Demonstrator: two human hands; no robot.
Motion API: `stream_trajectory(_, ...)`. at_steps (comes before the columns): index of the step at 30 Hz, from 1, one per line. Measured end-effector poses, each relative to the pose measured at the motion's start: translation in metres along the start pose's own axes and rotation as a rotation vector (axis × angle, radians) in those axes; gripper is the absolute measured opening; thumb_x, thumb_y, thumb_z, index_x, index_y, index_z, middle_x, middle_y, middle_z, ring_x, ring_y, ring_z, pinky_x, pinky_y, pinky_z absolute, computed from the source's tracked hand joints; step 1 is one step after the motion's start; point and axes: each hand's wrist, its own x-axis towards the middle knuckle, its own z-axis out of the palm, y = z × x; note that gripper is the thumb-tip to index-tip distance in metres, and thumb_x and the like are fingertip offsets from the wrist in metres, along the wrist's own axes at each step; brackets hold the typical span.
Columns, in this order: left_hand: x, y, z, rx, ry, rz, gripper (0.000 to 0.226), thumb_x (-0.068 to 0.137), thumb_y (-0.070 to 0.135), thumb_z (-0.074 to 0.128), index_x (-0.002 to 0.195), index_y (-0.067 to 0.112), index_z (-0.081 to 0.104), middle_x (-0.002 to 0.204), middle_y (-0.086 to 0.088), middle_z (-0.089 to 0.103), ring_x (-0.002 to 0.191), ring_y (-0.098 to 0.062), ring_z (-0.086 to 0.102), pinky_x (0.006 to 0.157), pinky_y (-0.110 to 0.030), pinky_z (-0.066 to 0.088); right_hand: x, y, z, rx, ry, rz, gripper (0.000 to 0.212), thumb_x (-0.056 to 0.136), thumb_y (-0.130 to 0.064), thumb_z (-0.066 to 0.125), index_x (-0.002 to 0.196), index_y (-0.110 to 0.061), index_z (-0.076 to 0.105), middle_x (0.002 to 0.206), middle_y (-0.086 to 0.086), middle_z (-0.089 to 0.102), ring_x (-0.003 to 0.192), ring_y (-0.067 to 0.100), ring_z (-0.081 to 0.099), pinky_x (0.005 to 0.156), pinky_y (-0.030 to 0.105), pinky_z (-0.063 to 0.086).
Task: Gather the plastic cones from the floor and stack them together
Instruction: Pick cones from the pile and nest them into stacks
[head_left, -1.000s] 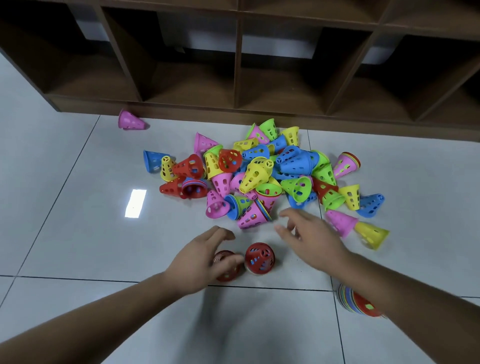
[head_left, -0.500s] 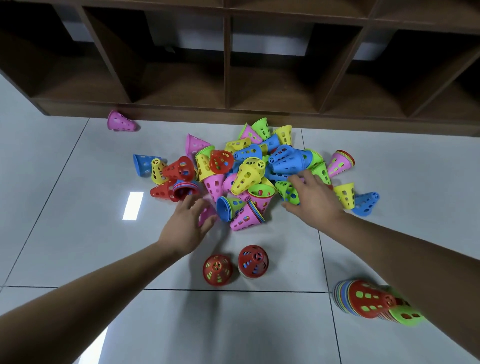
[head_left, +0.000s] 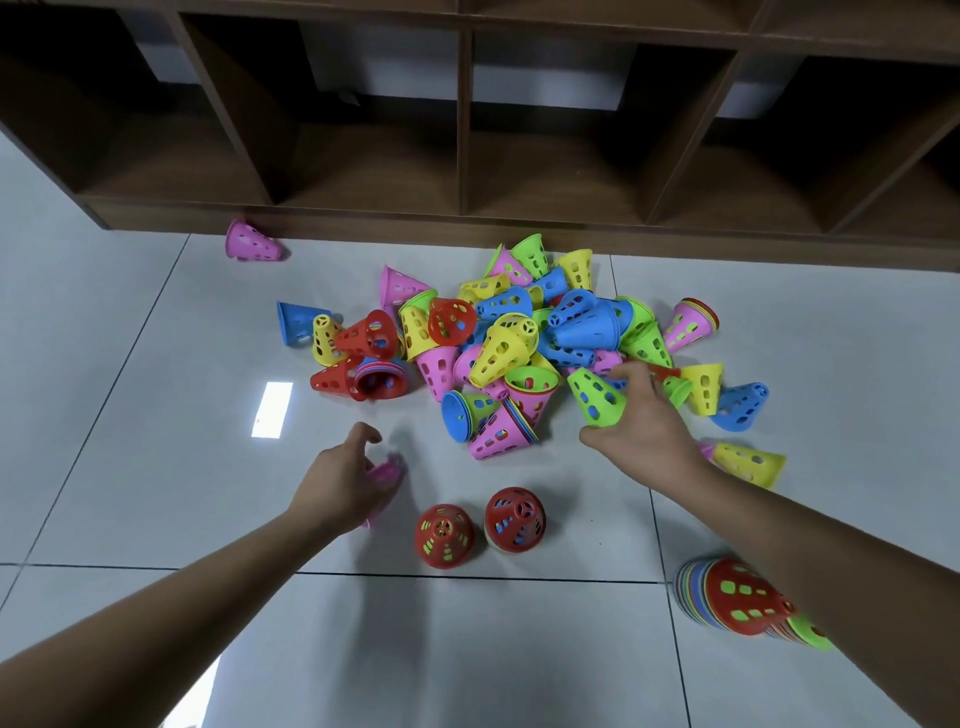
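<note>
A heap of several perforated plastic cones (head_left: 519, 343) in pink, blue, yellow, green and red lies on the tiled floor. My left hand (head_left: 348, 483) holds a pink cone (head_left: 387, 470), mostly hidden under the palm and blurred. At the heap's right side my right hand (head_left: 644, 421) grips a green cone (head_left: 595, 397). Two red-topped stacks (head_left: 444, 535) (head_left: 515, 518) stand upright in front of the heap. A tall tilted stack with a red cone on top (head_left: 737, 597) lies at the lower right, partly behind my right forearm.
A dark wooden shelf unit (head_left: 467, 156) with open compartments runs along the back. One pink cone (head_left: 252, 241) lies alone by its base at the left. A yellow cone (head_left: 748, 462) sits apart to the right of my right hand. White floor tiles (head_left: 130, 415) surround the heap.
My left hand pulled back from the heap toward me with a pink cone. My right hand drew a green cone out of the heap's right side.
</note>
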Motion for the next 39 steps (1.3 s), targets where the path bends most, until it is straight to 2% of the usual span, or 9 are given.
stream_trajectory(7,-0.037,0.030,-0.014,-0.250,0.188,0.179,0.039,0.090,0.034,0.081,0.122,0.034,0.061,0.103,0.014,0.070,0.096,-0.006,0.068,0.076,-0.022,0.056,-0.060,-0.024,0.003,0.322,-0.204,0.107,0.035,0.075,-0.043,0.081,0.103,-0.030,0.063,0.092,-0.005,0.071,0.087,0.015,0.066,0.075,0.035,0.050)
stream_trajectory(11,-0.070,0.053,-0.015,-0.444,0.200,0.321,0.035,0.090,0.017,0.081,0.117,0.033,0.065,0.113,0.015,0.071,0.107,-0.007,0.068,0.082,-0.020,0.060,-0.087,-0.032,0.010,0.523,-0.360,0.012,0.038,0.079,-0.045,0.087,0.107,-0.028,0.067,0.101,-0.001,0.075,0.094,0.014,0.069,0.086,0.038,0.057)
stream_trajectory(14,-0.089,0.060,-0.010,-0.480,0.207,0.422,0.039,0.090,0.011,0.081,0.120,0.031,0.065,0.116,0.014,0.069,0.114,-0.013,0.067,0.088,-0.017,0.056,-0.099,-0.037,0.015,0.560,-0.389,-0.051,0.034,0.089,-0.024,0.085,0.115,-0.025,0.064,0.112,-0.005,0.076,0.107,0.008,0.069,0.084,0.015,0.054)
stream_trajectory(18,-0.094,0.045,0.011,-0.251,0.164,0.617,0.037,0.091,0.015,0.081,0.121,0.030,0.064,0.117,0.016,0.060,0.110,-0.013,0.065,0.089,-0.024,0.056,-0.105,-0.026,0.032,0.375,-0.350,-0.164,0.045,0.085,-0.034,0.088,0.118,-0.033,0.057,0.120,-0.012,0.071,0.114,0.006,0.065,0.094,0.026,0.054)
stream_trajectory(21,-0.084,0.029,0.024,-0.151,0.112,0.623,0.037,0.091,0.020,0.080,0.118,0.037,0.061,0.115,0.017,0.055,0.104,-0.010,0.063,0.082,-0.029,0.056,-0.106,-0.017,0.044,0.150,-0.324,-0.216,0.052,0.080,-0.044,0.086,0.121,-0.044,0.053,0.122,-0.018,0.065,0.116,0.004,0.060,0.095,0.030,0.053)
stream_trajectory(27,-0.069,0.013,0.043,-0.085,0.046,0.619,0.033,0.093,0.041,0.075,0.120,0.036,0.056,0.116,0.022,0.049,0.098,-0.005,0.058,0.077,-0.029,0.057,-0.097,-0.009,0.061,-0.071,-0.305,-0.311,0.055,0.081,-0.046,0.084,0.124,-0.040,0.051,0.119,-0.014,0.059,0.106,0.008,0.060,0.090,0.034,0.054)
stream_trajectory(33,-0.053,0.024,0.030,-0.088,-0.007,0.628,0.042,0.096,0.066,0.064,0.124,0.035,0.058,0.122,0.021,0.055,0.108,-0.005,0.062,0.085,-0.025,0.056,-0.079,-0.006,0.051,-0.113,-0.435,-0.370,0.078,0.075,-0.031,0.085,0.141,-0.041,0.046,0.135,-0.015,0.054,0.125,0.008,0.052,0.099,0.031,0.051)
stream_trajectory(36,-0.040,0.033,0.021,-0.082,0.056,0.627,0.037,0.105,0.060,0.051,0.129,0.032,0.059,0.126,0.020,0.057,0.113,0.000,0.060,0.094,-0.030,0.055,-0.070,0.004,0.033,-0.121,-0.460,-0.343,0.078,0.078,-0.016,0.073,0.148,-0.036,0.045,0.144,-0.013,0.049,0.133,0.010,0.049,0.104,0.033,0.049)
stream_trajectory(39,-0.016,0.045,0.016,-0.031,0.127,0.648,0.033,0.106,0.042,0.059,0.136,0.030,0.058,0.132,0.014,0.056,0.116,-0.007,0.061,0.094,-0.033,0.055,-0.054,0.023,0.018,-0.164,-0.301,-0.293,0.057,0.085,-0.012,0.068,0.139,-0.028,0.057,0.132,-0.007,0.056,0.125,0.018,0.057,0.099,0.040,0.052)
